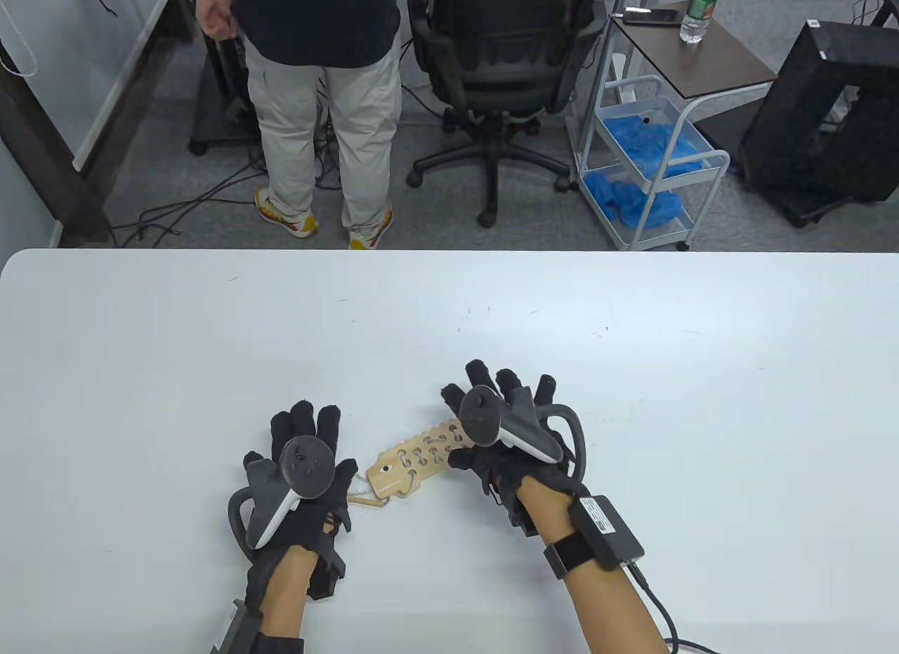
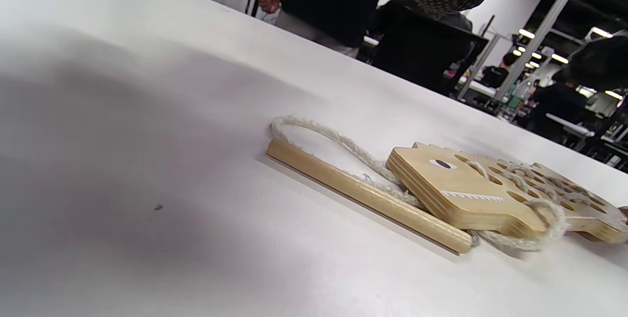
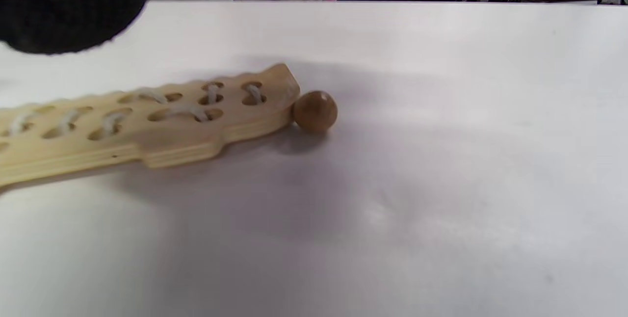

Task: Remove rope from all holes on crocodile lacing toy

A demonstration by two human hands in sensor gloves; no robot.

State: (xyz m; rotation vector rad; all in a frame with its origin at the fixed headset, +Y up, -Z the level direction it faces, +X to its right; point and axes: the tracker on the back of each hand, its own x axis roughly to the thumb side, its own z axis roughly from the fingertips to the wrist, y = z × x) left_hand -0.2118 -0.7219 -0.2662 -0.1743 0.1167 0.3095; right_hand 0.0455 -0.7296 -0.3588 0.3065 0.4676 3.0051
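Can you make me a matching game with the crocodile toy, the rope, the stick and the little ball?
Things:
1. crocodile
2. rope
3. stick
4. ball

Places or states:
A. sits at the crocodile's tail end
B. lies flat on the white table, between the two hands
C. lies beside the crocodile's head
D. threaded through the holes, with a loop lying past the head

Pairs: 1-B, 2-D, 3-C, 4-A

The crocodile toy (image 2: 471,194) is pale wood with white zigzag teeth and a dark eye. Its rope (image 2: 343,143) is off-white, the table (image 1: 632,331) white, the gloves black.
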